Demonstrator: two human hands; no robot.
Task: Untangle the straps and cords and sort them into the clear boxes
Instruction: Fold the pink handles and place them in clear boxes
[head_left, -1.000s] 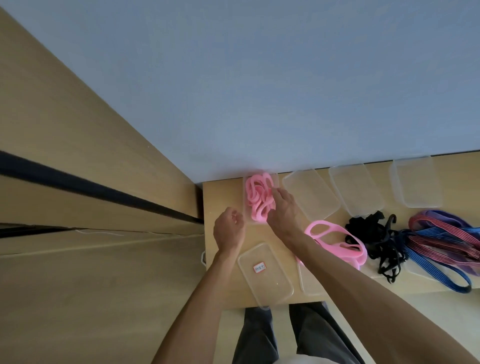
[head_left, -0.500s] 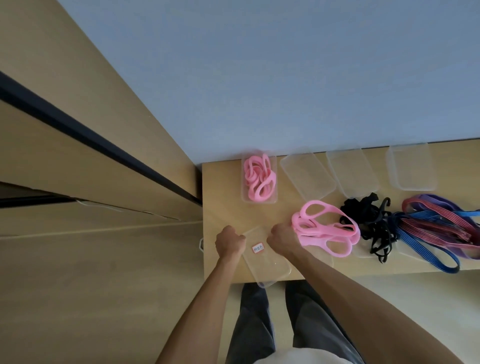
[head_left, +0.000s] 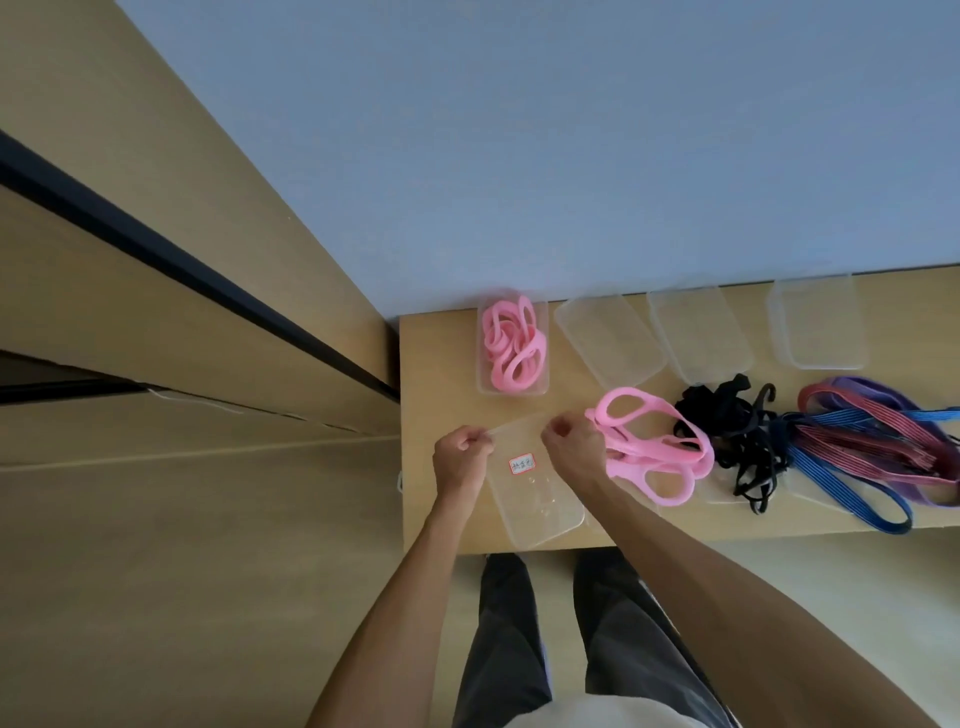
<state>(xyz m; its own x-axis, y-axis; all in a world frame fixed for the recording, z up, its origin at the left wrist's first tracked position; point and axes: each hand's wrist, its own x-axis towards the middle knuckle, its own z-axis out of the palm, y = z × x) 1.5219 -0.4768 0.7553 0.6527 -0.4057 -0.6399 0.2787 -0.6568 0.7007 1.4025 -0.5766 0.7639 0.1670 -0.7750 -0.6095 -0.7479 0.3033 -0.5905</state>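
Observation:
A clear lid (head_left: 537, 491) with a small red-bordered label lies at the table's near left edge. My left hand (head_left: 460, 457) pinches its far left corner and my right hand (head_left: 574, 454) pinches its far right edge. Behind it a clear box (head_left: 488, 387) holds coiled pink straps (head_left: 514, 345). More pink straps (head_left: 649, 449) lie loose just right of my right hand. A black cord tangle (head_left: 737, 434) and a bundle of blue, red and purple cords (head_left: 872, 447) lie further right.
Three clear boxes (head_left: 608, 340) (head_left: 698, 335) (head_left: 815, 322) stand along the table's far edge against the blue wall. More clear lids lie under the loose straps. A wooden cabinet runs along the left. The table's near edge is at my legs.
My right hand came back from the pink-filled box to the near lid. Both hands now pinch the lid's far edge, where the left hand earlier hovered curled beside it.

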